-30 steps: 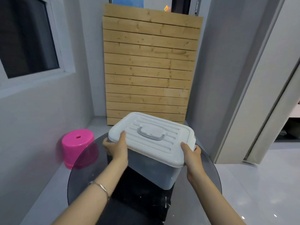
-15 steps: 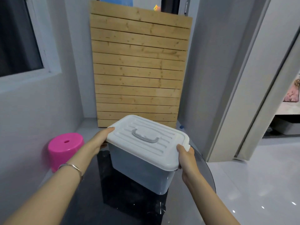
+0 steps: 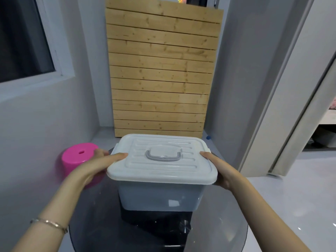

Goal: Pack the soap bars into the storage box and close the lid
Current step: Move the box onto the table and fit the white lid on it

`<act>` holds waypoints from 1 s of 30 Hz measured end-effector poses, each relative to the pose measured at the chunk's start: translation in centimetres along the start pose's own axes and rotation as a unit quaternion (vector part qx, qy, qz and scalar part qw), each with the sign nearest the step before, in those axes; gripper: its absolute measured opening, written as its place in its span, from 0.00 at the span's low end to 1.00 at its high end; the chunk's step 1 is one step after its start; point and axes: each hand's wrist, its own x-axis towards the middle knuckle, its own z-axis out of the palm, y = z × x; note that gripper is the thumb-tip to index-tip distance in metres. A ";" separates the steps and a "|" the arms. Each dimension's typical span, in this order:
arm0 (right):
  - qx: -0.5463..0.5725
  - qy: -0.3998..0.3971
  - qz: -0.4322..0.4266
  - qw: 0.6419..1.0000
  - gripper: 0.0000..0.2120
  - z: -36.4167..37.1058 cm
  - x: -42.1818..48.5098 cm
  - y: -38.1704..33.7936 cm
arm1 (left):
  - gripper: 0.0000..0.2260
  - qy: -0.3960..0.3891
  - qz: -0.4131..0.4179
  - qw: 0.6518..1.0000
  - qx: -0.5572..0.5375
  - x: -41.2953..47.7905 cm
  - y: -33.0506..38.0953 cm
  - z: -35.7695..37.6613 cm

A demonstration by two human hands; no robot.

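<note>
A pale grey storage box (image 3: 158,197) stands on a round dark glass table (image 3: 218,231). Its white ribbed lid (image 3: 163,170) with a grey handle (image 3: 163,157) sits on top, closed. My left hand (image 3: 98,166) holds the lid's left edge, thumb on top and fingers round the side. My right hand (image 3: 220,170) holds the right edge the same way, thumb on top and fingers under the rim. No soap bars are visible; the box's inside is hidden by the lid and its cloudy walls.
A pink plastic stool (image 3: 78,159) stands on the floor left of the table. A slatted wooden panel (image 3: 160,73) leans against the far wall. A window is at the upper left, a sliding door frame (image 3: 283,106) at the right.
The box has turned from a diagonal to square-on in front of me. My left hand has shifted along the lid's left edge; the right hand kept its hold.
</note>
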 end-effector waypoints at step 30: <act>-0.408 0.260 -0.243 0.841 0.24 5.0 -1.1 -1.5 | 0.24 0.039 0.154 0.969 0.188 -0.1 3.2 2.2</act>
